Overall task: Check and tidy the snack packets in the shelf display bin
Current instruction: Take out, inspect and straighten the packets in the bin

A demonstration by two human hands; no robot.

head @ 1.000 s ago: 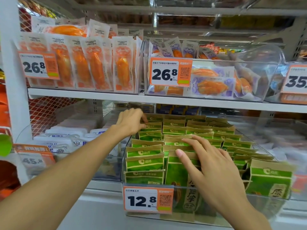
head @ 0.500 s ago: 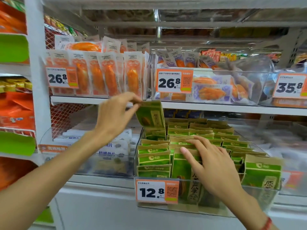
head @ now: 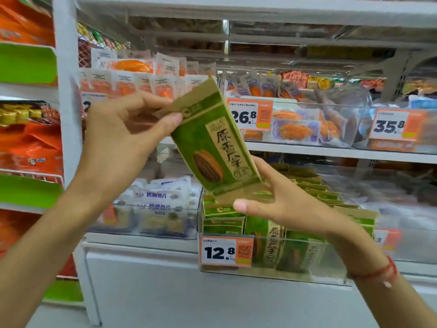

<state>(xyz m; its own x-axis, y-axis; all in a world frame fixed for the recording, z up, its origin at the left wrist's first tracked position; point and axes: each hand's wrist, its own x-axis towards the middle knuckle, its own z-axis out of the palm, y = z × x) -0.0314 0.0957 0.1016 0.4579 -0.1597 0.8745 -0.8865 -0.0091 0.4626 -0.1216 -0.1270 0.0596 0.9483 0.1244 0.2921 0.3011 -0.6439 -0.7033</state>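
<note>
A green and tan snack packet [head: 208,143] with a sunflower seed picture is held up, tilted, in front of the shelves. My left hand [head: 123,133] pinches its top corner between thumb and fingers. My right hand [head: 279,200] holds its bottom edge, thumb in front and fingers behind. Below stands the clear display bin [head: 307,275] with a 12.8 price tag [head: 225,252], filled with several rows of the same green packets [head: 224,218].
A clear bin of white fish snack packets [head: 160,200] sits left of the green bin. The shelf above carries orange packets [head: 142,84] and a clear bin with a 26.8 tag [head: 250,114]. A white upright post [head: 67,91] stands at the left.
My left hand has lifted one green packet out of the back of the bin and up toward me. My right hand has left the front packets and taken the lifted packet's bottom edge.
</note>
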